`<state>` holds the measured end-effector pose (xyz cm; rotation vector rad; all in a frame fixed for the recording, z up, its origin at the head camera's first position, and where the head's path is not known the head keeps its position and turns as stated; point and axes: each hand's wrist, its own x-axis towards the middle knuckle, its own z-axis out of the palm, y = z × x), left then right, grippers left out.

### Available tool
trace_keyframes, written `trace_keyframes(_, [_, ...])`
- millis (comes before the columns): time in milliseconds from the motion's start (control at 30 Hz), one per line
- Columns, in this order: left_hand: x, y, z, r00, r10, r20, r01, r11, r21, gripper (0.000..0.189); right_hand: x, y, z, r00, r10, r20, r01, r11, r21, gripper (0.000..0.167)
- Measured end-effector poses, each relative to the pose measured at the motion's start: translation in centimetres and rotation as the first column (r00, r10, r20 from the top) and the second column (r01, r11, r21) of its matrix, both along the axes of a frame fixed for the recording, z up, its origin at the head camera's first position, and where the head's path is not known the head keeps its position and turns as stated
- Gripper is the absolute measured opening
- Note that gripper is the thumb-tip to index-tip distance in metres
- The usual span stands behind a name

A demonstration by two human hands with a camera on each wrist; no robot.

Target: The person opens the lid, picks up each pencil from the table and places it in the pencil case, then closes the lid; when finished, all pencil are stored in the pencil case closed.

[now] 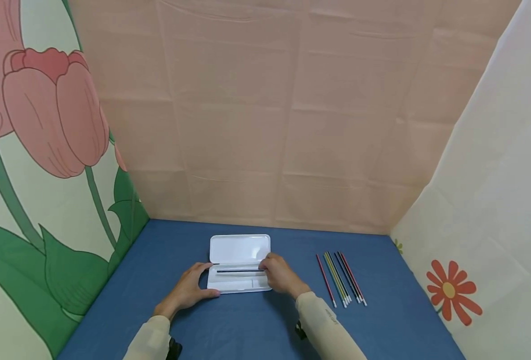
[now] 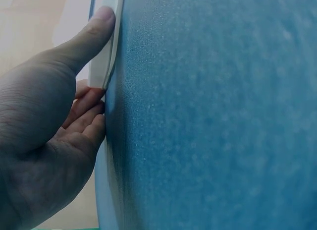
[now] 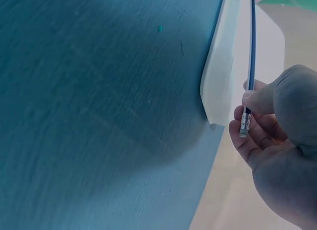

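A white pencil case [image 1: 229, 286] lies with its lid [image 1: 240, 249] folded back, away from me. My left hand [image 1: 188, 289] holds the case by its left end, thumb on the near side and fingers toward the hinge side, as the left wrist view shows too. Between thumb and fingers of my right hand [image 1: 282, 276] is a dark blue pencil [image 3: 251, 51], pinched near its eraser end. The pencil lies lengthwise over the case's open base, close along the hinge side. Its eraser and metal band stick out past my right thumb.
To the right of the case, several pencils lie side by side on the blue cloth [image 1: 247, 325]: a red pencil [image 1: 326, 281] set a little apart, yellow pencils [image 1: 335, 280], dark ones and another red one [image 1: 354, 280]. Fabric walls [image 1: 283, 125] stand behind and at both sides.
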<state>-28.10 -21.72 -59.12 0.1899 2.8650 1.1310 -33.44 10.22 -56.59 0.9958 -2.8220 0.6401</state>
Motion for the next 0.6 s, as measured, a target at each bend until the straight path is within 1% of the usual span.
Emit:
trace_keyframes(100, [0.0, 0.0, 0.0, 1.0, 0.001, 0.001, -0.001, 1.0, 0.0, 0.097, -0.3, -0.4, -0.2, 1.0, 0.02, -0.004, -0.02, 1.0, -0.003, 0.026])
trace_keyframes(200, [-0.1, 0.0, 0.0, 1.0, 0.003, 0.004, -0.003, 1.0, -0.002, 0.098, -0.5, -0.6, -0.2, 0.998, 0.062, -0.023, -0.063, 0.998, -0.023, 0.027])
trace_keyframes(233, [-0.1, 0.0, 0.0, 1.0, 0.005, 0.005, -0.005, 1.0, -0.002, 0.098, -1.1, -0.5, -1.0, 0.995, 0.086, -0.047, -0.088, 0.996, -0.033, 0.03])
trace_keyframes(333, [-0.1, 0.0, -0.1, 1.0, 0.005, 0.005, -0.005, 1.0, -0.004, 0.097, -1.3, -0.8, -1.2, 0.993, 0.104, -0.052, -0.106, 0.994, -0.035, 0.03])
trace_keyframes(433, [-0.1, 0.0, -0.1, 1.0, 0.005, 0.005, -0.005, 1.0, 0.0, 0.097, -1.4, -1.2, -1.4, 0.996, 0.084, -0.034, -0.084, 0.996, -0.01, 0.031])
trace_keyframes(467, [-0.1, 0.0, -0.1, 1.0, 0.004, 0.004, -0.004, 1.0, 0.001, 0.097, -0.9, -1.5, -0.7, 0.998, 0.06, -0.008, -0.06, 0.998, 0.007, 0.029])
trace_keyframes(600, [-0.1, 0.0, -0.1, 1.0, 0.003, 0.003, -0.003, 1.0, 0.004, 0.098, -0.7, -2.0, -0.4, 0.999, 0.019, 0.029, -0.02, 0.999, 0.043, 0.03])
